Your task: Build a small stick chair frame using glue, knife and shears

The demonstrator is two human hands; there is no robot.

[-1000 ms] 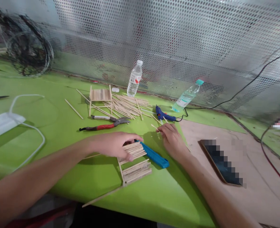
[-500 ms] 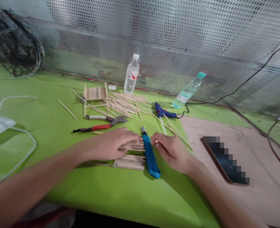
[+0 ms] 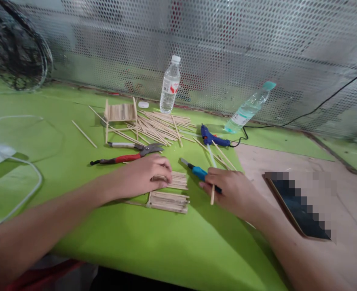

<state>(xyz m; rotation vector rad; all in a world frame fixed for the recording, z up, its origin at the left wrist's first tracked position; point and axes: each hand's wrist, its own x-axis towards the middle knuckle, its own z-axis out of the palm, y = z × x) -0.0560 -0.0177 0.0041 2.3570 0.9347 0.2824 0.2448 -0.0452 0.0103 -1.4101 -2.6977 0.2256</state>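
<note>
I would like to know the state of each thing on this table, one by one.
Knife: blade out, in right hand
Stick: in right hand
Stick piece: under left hand, partly hidden
Frame: built, standing
Loose sticks: scattered
Shears: lying, handles apart
Glue gun: lying, on or off cannot be told
Clear bottle: capped, upright
Green bottle: capped

Illumination and image quality, head view.
Moderate, diffuse light, apparently from overhead; soft shadows beside the right hand (image 3: 231, 192), pale sheen on the green table (image 3: 129, 246) at left. Near forearms are slightly soft; the wire coil (image 3: 19, 60), far left, is blurred and seemingly stretched.
</note>
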